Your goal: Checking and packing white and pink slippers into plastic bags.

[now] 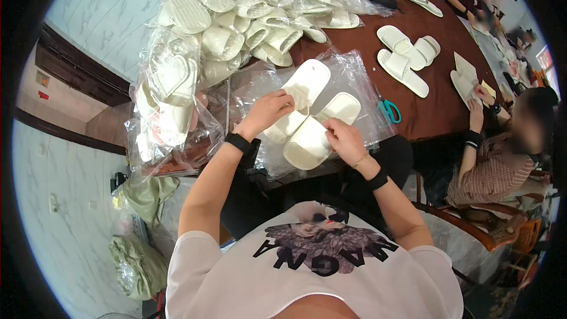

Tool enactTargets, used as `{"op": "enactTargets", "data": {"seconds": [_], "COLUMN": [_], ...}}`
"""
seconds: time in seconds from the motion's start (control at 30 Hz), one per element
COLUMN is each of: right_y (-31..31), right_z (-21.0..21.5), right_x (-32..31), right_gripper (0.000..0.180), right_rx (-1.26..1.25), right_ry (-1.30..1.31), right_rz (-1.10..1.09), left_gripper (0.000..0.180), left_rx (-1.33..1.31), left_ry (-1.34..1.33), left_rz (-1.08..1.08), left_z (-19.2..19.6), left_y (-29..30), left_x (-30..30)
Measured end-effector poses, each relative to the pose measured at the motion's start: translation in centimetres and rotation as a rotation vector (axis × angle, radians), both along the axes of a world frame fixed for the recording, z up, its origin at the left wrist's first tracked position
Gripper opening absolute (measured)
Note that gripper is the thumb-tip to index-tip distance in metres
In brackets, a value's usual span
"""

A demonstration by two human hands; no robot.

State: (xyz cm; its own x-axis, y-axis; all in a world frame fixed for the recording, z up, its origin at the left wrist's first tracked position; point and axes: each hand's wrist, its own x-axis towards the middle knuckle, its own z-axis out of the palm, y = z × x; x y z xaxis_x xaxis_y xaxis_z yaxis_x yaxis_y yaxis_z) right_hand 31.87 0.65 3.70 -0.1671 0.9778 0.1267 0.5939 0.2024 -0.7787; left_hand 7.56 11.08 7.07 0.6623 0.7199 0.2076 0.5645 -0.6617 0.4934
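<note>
Over the clear plastic sheet, a white pair could slide or get mixed up

On the clear plastic sheet (pixel 367 85), two white slippers lie or are held just over it, close side by side: the left slipper (pixel 307 82) and the right slipper (pixel 307 142). The left hand (pixel 271 109) has its fingers curled close together against the left slipper; whether they pinch it I cannot tell. The right hand (pixel 347 140) seems to pinch the side of the right slipper between thumb and fingertips.

Slipping looks the likeliest trouble. The sheet is wrinkled and probably slick, so a push with either hand could make a sole skid, or drag the plastic along with it. With the sheet's near side close to the person's lap, a skid that way might end on the floor.

Just right of the sheet lie the teal-handled scissors (pixel 389 110); a wide sweep of the right hand could knock them or snag the plastic on them. Beyond the sheet and to its left, the heap of bagged slippers (pixel 221 41) is piled loosely, and a nudge from the left arm could send a bag sliding over the work. Farther right of the sheet, loose slippers (pixel 403 74) look much alike, so a careless swap might mismatch the pair.
</note>
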Motion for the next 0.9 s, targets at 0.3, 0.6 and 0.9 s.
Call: {"op": "enactTargets", "data": {"seconds": [0.3,0.6,0.9], "right_y": [3.2,5.5,7.0], "right_z": [-1.5,-5.4,-6.2], "right_x": [6.5,16.6,15.9], "right_gripper": [0.013,0.029,0.043], "right_rx": [0.088,-0.111,-0.129], "right_ry": [-0.063,-0.778,-0.66], "right_rz": [-0.337,-0.361,-0.513], "left_gripper": [0.013,0.016,0.012], "left_rx": [-0.036,-0.067,-0.038], "left_ry": [-0.171,-0.153,-0.047], "left_rz": [0.29,0.352,0.36], "left_z": [-1.8,-5.5,-6.5], "left_y": [-5.8,-9.5,-10.0], "left_x": [2.6,0.8,0.0]}}
